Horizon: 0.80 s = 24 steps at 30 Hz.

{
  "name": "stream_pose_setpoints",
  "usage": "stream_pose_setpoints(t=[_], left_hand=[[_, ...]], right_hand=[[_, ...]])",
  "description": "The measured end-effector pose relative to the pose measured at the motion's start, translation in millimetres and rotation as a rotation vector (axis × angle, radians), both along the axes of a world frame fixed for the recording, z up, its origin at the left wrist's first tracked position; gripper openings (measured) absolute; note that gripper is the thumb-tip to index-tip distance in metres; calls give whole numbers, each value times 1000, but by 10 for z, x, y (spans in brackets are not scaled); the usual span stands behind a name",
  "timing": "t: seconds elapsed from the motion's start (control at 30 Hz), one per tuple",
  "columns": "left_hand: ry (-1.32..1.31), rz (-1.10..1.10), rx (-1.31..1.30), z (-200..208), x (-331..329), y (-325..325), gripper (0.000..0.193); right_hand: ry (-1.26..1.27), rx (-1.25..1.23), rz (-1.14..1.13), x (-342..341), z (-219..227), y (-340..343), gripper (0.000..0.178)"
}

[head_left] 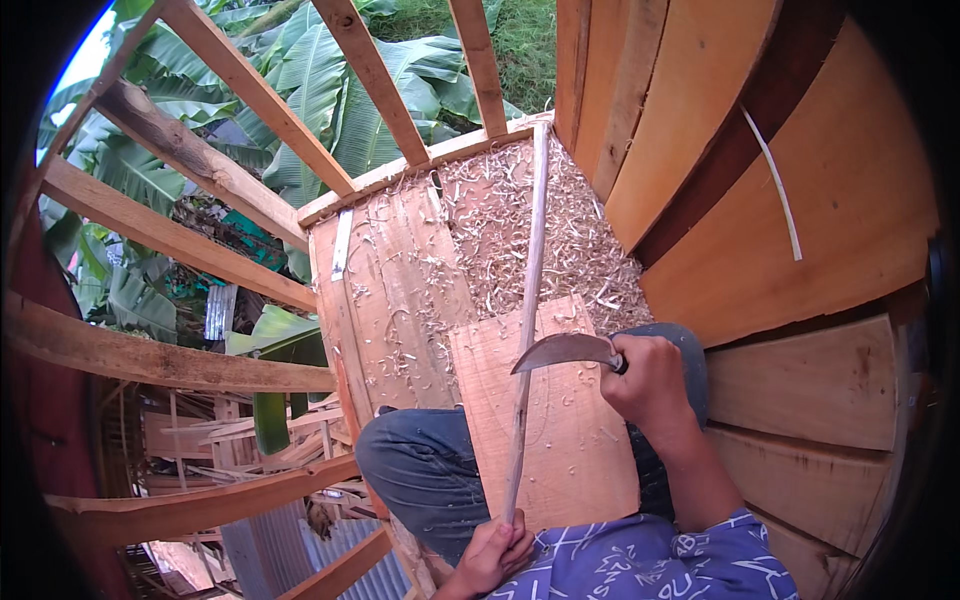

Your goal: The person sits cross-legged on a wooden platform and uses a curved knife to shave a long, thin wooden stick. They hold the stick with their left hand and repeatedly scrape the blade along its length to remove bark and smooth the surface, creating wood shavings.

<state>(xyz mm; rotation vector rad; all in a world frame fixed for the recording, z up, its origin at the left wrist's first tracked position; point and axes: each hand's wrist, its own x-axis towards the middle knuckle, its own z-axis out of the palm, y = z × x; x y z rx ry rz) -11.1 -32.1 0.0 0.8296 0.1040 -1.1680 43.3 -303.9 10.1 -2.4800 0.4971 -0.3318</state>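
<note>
My right hand (645, 380) is closed round the dark handle of a curved knife (565, 351). The blade points left and its tip reaches the side of a long, thin wooden stick (533, 230). Low in the view, near my shirt, my left hand (497, 550) grips the near end of that stick. From there the stick runs away from me over a flat wooden board (560, 440) lying across my lap, and its far end reaches the edge of the floor by the railing. A few small shavings lie on the board.
Curled wood shavings (500, 240) cover much of the plank floor (400, 280) ahead. A slatted wooden railing (260, 205) stands left and in front, with banana leaves (340, 100) beyond. On the right rises a plank wall (790, 220) with a pale strip (775, 185) hanging in the air before it.
</note>
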Motion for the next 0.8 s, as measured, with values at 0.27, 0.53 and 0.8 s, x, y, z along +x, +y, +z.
stream_pose_setpoints(t=[0.27,0.53,0.8], left_hand=[[-126,-43,91,130,62,-50,43],[-138,-82,59,47,-61,-29,41],[-234,-32,127,49,22,27,41]], right_hand=[[-59,-11,125,-93,-98,246,15],[-66,-84,-80,42,-45,27,12],[-8,19,-121,-63,-40,-153,13]])
